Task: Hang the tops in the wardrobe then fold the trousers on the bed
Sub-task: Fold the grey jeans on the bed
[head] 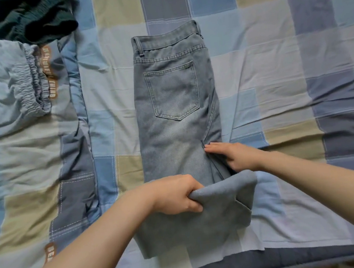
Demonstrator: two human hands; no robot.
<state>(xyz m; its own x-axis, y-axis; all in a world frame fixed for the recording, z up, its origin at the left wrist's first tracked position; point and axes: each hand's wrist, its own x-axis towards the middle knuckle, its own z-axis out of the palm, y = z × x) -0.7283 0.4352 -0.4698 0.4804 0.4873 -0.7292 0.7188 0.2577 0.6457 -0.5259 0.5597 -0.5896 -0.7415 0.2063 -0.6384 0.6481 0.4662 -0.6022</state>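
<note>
Denim jeans [174, 103]: laid lengthwise at mid-bed, waistband at far end, back pocket [172, 91] facing up, legs stacked one on the other. Lower leg portion doubled back toward the waistband, fold raised off the bed [273, 61] near the front edge.

Left hand [176, 194]: fingers and thumb curled round a bunch of denim at the folded leg end, gripping and lifting it.

Right hand [233, 155]: fingers straight and together, pressed flat on the right edge of jeans just above the fold; nothing pinched.

Bed: covered with checked sheet in blue, grey, beige and white squares, creased throughout.

Left side: quilt [19, 151] in matching check pattern, rumpled, brown printed lettering partly legible. Grey-blue garment [9, 86] with elasticated band resting on quilt, apart from jeans.

Far left corner: dark green garment [17, 19], bunched, touching the grey-blue garment's upper edge.

Front edge: dark grey trim [231, 266] visible below sheet.
</note>
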